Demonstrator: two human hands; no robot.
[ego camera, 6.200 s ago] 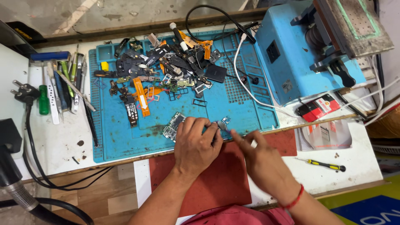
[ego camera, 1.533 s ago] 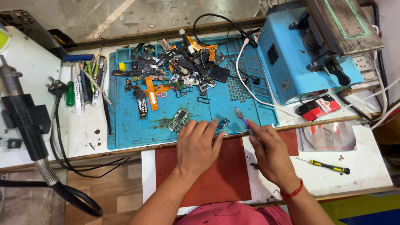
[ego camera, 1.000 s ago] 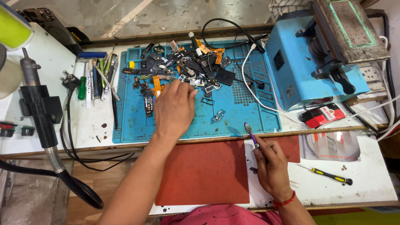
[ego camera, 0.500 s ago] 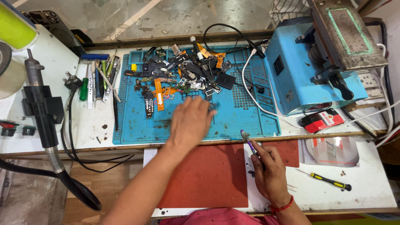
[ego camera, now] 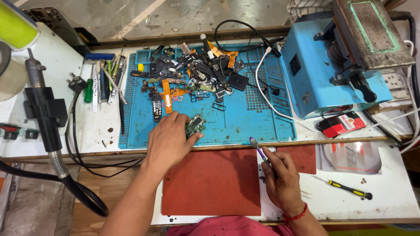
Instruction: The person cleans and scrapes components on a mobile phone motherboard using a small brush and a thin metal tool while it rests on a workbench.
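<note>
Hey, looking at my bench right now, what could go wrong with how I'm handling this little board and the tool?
1. The left hand pinches the small green circuit board by one edge; it might slip onto the blue mat.
2. The purple-handled tool in the right hand points toward the left hand, so a quick move could poke it.
3. The pile of loose parts lies close; a sweep of the arm could scatter it.

Red-black packet (ego camera: pixel 341 123) beside clear plastic bag (ego camera: pixel 350 156).
</note>
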